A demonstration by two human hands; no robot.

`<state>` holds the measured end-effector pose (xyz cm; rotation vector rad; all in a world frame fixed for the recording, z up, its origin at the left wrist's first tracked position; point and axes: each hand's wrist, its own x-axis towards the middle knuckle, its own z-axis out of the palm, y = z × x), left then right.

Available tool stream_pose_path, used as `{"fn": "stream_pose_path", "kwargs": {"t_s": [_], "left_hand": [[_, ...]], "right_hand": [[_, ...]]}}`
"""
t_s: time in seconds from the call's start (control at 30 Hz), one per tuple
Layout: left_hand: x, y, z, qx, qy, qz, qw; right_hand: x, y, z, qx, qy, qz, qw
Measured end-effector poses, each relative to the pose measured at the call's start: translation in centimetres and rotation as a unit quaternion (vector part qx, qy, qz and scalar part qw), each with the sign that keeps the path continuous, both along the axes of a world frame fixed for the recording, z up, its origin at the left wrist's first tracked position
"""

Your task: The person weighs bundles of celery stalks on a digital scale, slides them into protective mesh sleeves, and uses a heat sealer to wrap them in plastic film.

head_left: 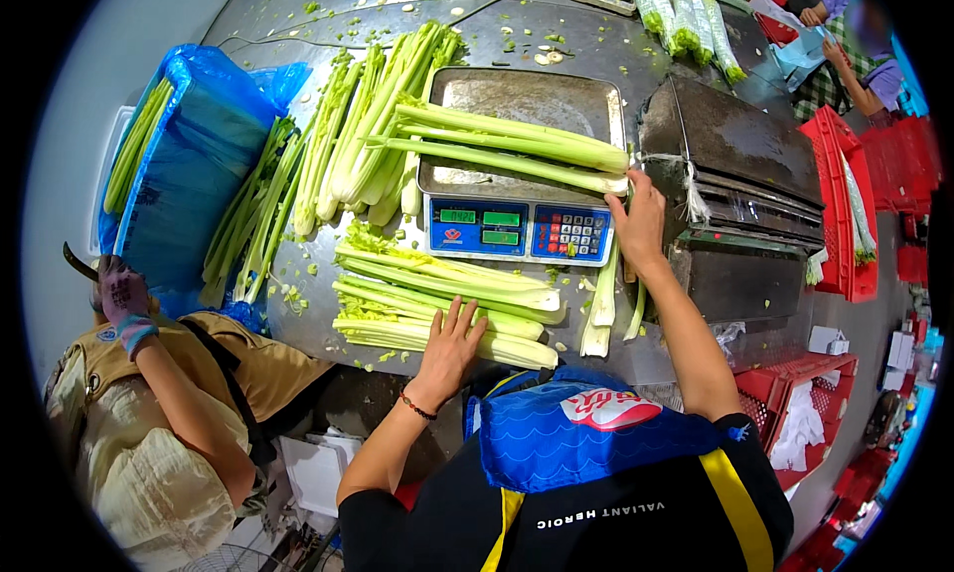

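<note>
Several pale green celery stalks point(517, 140) lie across the metal plate of a digital scale point(527, 91), whose blue front panel faces me. At their butt end, on the plate's right edge, my right hand point(644, 219) closes thumb and fingers around the nearest butt. Between the scale and me is a row of cut celery point(447, 279). My left hand point(453, 351) rests on its nearest pieces, fingers spread and flat. More celery point(383, 125) is heaped left of the scale, and loose celery stalks point(600, 309) lie below my right wrist.
A blue plastic bag point(194, 164) lining a bin holds celery at left. Beside it a co-worker's gloved hand point(124, 296) holds a dark curved tool point(79, 262). A dark wrapping machine point(735, 135) stands right of the scale. Red crates point(840, 204) and wrapped vegetables point(686, 20) lie beyond.
</note>
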<state>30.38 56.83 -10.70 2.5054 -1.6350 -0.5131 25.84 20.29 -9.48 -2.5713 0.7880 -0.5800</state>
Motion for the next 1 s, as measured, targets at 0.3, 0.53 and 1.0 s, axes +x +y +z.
{"fn": "stream_pose_path", "kwargs": {"t_s": [0.3,0.53,1.0], "left_hand": [[2.9,-2.6,4.4,-0.146,0.141,0.063,0.977],[8.5,-9.6,6.1,-0.352,0.109,0.128,0.921],[-0.2,-6.2,2.2,-0.264,0.135,-0.063,0.953]], "right_hand": [[-0.4,-0.3,2.4,-0.023,-0.104,0.104,0.989],[0.6,-2.9,1.4,0.333,-0.158,0.064,0.927],[2.9,-3.0,-0.1,0.117,-0.11,-0.02,0.987]]}}
